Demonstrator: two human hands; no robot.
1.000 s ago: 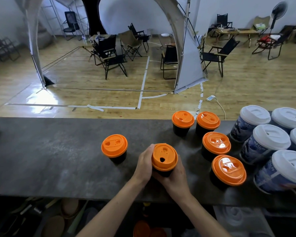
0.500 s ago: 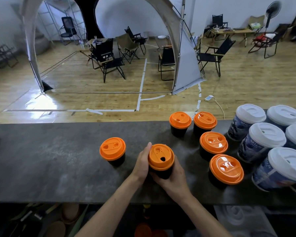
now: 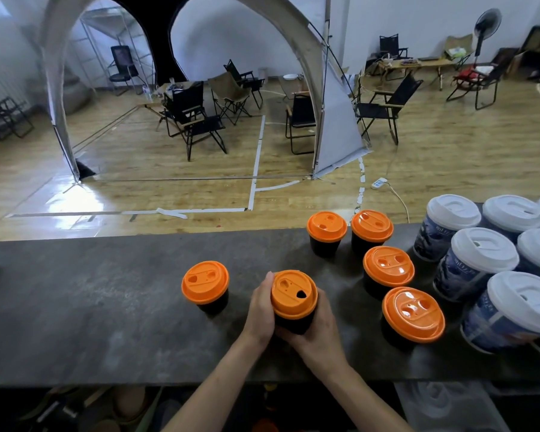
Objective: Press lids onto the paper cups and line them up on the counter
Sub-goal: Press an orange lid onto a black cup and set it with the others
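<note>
Black paper cup [image 3: 293, 324] under orange plastic lid [image 3: 292, 291]: I am clasping its sidewall with left hand [image 3: 259, 310] and right hand [image 3: 320, 332], judging it light and crushable.

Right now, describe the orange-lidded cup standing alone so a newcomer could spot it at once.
On the long dark counter, the left hand and right hand grip a held cup. Just left of them stands the lone cup, black with an orange lid. The four other orange-lidded cups cluster to the right; this one stands apart, untouched.
</note>
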